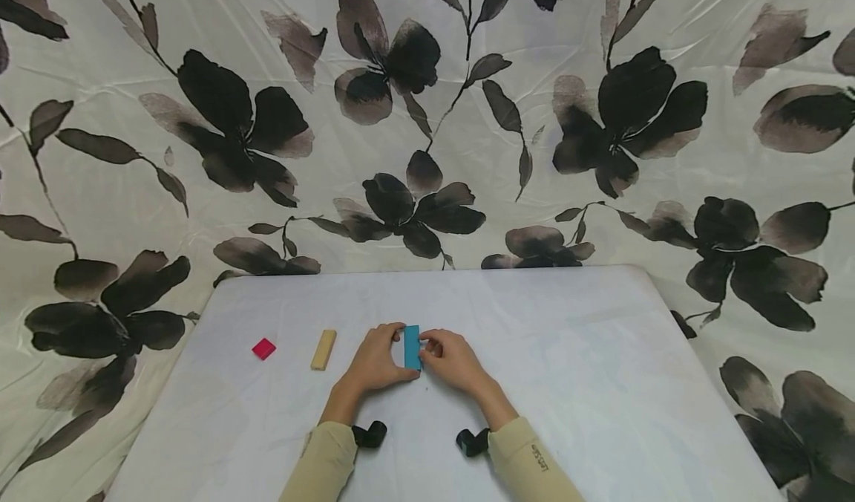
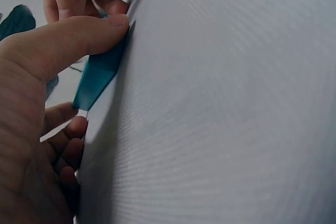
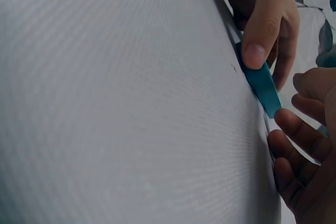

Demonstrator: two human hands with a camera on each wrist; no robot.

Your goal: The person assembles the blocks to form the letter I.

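A blue rectangular block (image 1: 412, 347) lies lengthwise on the white table, its long side pointing away from me. My left hand (image 1: 375, 357) grips it from the left, with the thumb at the near end and the fingertips at the far end. In the left wrist view the thumb presses along the near part of the block (image 2: 100, 77). On the other side, my right hand (image 1: 456, 361) has its loosely bent fingertips right at the block's right edge. The right wrist view shows that hand's thumb and fingers spread apart, close to the end of the block (image 3: 265, 90).
To the left of the hands lies a yellow rectangular block (image 1: 323, 350), slightly tilted. Farther left is a small red square piece (image 1: 263, 349), turned like a diamond. A white cloth with dark flowers (image 1: 414, 212) hangs behind the table (image 1: 568, 324).
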